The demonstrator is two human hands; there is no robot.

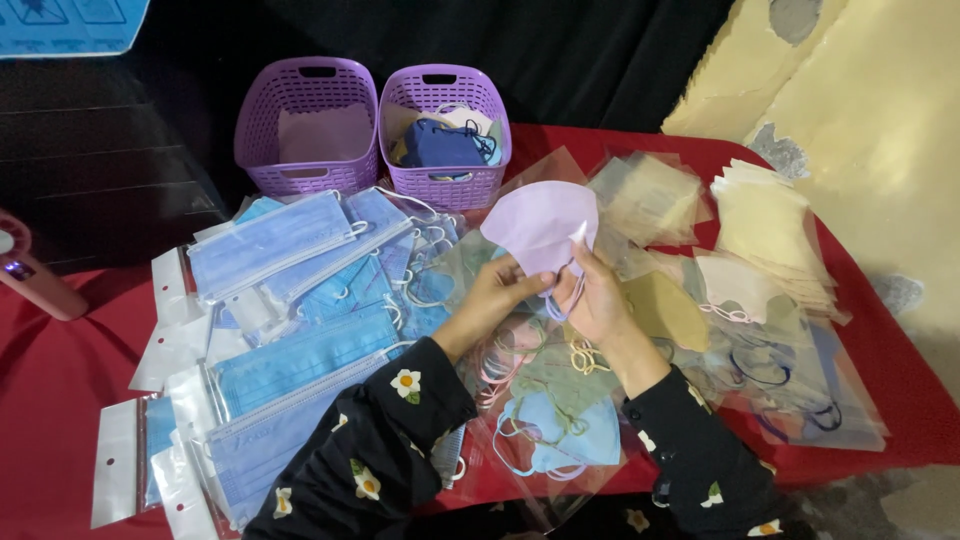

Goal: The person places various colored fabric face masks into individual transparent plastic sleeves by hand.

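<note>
Two baskets (pixel 375 135) side by side at table's (pixel 60 370) far edge; masks (pixel 440 142) in right basket. Packed masks (pixel 290 340) stacked over table's left half, toward near edge. Loose sleeves (pixel 650 200) and folded masks (pixel 770 230) along right edge. One mask (pixel 540 225) held above centre, between left hand (pixel 495 295) and right hand (pixel 595 300).

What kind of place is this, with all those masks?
Probably a small packing or selling table for face masks, not a factory. A red cloth table is piled with bagged blue masks, two purple baskets stand at the back, and both hands hold a lilac mask.
</note>
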